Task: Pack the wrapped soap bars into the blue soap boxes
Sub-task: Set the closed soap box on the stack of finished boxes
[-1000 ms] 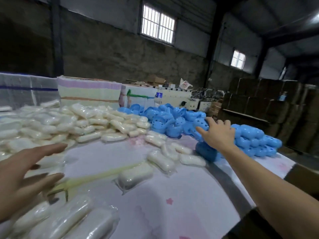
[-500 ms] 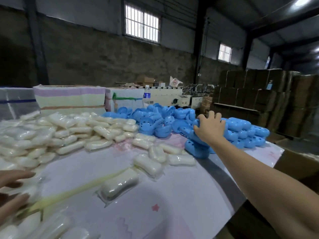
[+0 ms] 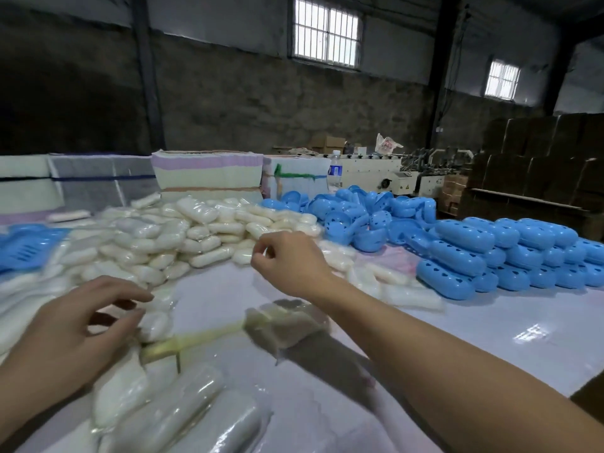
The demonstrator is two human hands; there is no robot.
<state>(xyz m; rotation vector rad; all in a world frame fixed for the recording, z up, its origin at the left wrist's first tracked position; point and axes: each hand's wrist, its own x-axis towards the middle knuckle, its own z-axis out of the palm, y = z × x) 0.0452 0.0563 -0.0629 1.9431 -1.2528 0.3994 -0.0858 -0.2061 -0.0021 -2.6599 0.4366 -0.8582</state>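
Wrapped white soap bars [image 3: 196, 230] lie heaped across the left and back of the table. More soap bars [image 3: 183, 416] lie at the near edge. A single wrapped bar [image 3: 287, 322] lies below my right wrist. Closed blue soap boxes [image 3: 464, 237] are stacked in rows at the right, and open blue box halves [image 3: 356, 214] are piled behind them. My right hand [image 3: 287, 263] hovers over the table's middle, fingers loosely curled, holding nothing. My left hand [image 3: 75, 325] is low at the left, its fingers spread just above a wrapped bar [image 3: 153, 322].
The table [image 3: 457, 348] has a glossy pale cover with a yellow strip [image 3: 196, 338] lying across it. A blue slotted basket [image 3: 29, 246] sits at the far left. Bundled stacks [image 3: 206, 174] and a water bottle [image 3: 334, 171] stand behind the piles. Cardboard cartons [image 3: 539, 158] fill the right background.
My right hand has left the stack of closed blue boxes and swung left to the table's middle. My left hand has come forward toward a wrapped bar. The view has turned left.
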